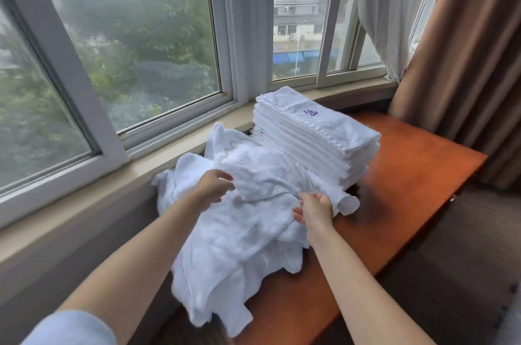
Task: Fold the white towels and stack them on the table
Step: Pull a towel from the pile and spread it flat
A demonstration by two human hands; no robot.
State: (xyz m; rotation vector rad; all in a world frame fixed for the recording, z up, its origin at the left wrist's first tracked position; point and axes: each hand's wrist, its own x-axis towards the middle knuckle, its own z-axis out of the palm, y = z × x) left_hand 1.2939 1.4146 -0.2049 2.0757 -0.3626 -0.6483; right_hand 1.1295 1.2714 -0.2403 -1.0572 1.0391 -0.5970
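Note:
A loose pile of crumpled white towels (239,232) covers the left half of the orange-brown table (408,175). Behind it, at the table's far end, stands a tall neat stack of folded white towels (315,136); the top one bears a small purple emblem. My left hand (214,185) hovers over the top of the pile with its fingers loosely curled, holding nothing that I can see. At the pile's right side, my right hand (313,209) has its fingertips on a towel's edge; whether they pinch the cloth is not plain.
A window sill (169,153) and large windows run along the table's left side. Brown curtains (465,62) and a sheer white curtain (386,6) hang at the right. Bare table top shows to the right of the pile and stack.

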